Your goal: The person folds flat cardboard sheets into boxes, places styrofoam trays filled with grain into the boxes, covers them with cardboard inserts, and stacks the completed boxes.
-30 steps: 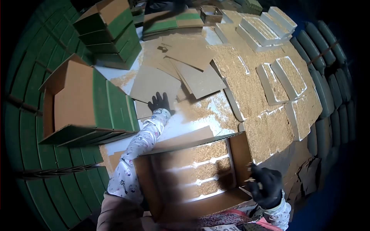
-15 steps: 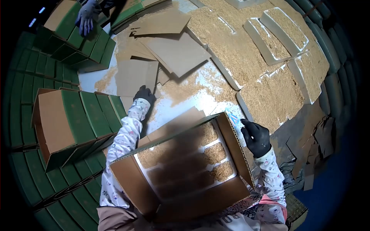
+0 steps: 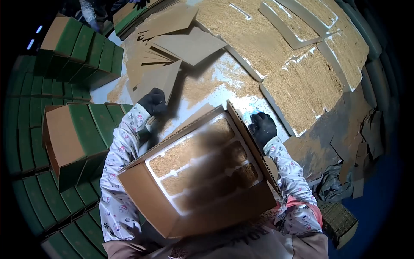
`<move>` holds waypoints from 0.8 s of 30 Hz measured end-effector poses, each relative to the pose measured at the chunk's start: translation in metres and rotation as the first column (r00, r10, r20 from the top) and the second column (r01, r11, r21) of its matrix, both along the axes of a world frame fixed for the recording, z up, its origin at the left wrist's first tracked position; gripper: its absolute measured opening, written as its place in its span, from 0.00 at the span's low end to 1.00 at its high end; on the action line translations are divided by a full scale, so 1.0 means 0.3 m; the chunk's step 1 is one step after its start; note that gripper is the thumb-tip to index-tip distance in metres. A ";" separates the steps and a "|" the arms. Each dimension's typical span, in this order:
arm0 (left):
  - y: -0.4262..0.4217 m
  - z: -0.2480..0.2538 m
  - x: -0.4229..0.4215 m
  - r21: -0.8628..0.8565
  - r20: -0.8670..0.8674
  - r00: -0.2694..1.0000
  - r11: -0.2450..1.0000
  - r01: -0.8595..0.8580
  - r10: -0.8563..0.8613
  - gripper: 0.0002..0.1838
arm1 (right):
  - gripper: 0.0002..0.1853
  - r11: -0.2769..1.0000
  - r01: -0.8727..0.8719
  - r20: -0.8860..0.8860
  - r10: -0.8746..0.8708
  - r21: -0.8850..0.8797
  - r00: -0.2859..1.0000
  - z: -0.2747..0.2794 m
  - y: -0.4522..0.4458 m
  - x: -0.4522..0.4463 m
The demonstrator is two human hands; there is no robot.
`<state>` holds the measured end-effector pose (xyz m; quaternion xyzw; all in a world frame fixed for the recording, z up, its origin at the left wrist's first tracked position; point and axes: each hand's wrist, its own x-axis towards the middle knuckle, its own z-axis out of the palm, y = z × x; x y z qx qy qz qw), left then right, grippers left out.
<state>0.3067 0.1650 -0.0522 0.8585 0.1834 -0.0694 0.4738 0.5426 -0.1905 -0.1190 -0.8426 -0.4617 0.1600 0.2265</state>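
An open cardboard box [image 3: 148, 207] stands tilted in front of my body. Inside it lies a white-edged tray [image 3: 189, 172] with rows of tan, crumbly filling, partly in shadow. Beyond the box's far left corner, my left hand [image 3: 153, 102], in a black glove, is closed on the near edge of a flat cardboard sheet [image 3: 157, 80], which is raised at an angle. My right hand [image 3: 261, 128], also black-gloved, is just outside the box's right wall, over the table. Its fingers are loosely bent and a little apart, with nothing visible in them.
More cardboard sheets [image 3: 189, 45] lie loosely stacked on the white table [image 3: 222, 71]. Trays of tan filling [image 3: 302, 88] cover the right side. Green boxes [image 3: 88, 125] are piled on the left. Another person's gloved hand [image 3: 140, 3] shows at the top.
My left hand has drawn back toward me, and the cardboard sheet under it has risen at an angle. My right hand has moved left, closer to the box. The other person's hand has shifted away.
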 end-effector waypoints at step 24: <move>-0.167 0.925 -0.608 0.782 0.545 0.749 0.095 -0.616 0.377 0.13 | 0.40 0.933 0.117 -0.061 -0.146 -0.340 0.987 0.084 -0.054 -0.019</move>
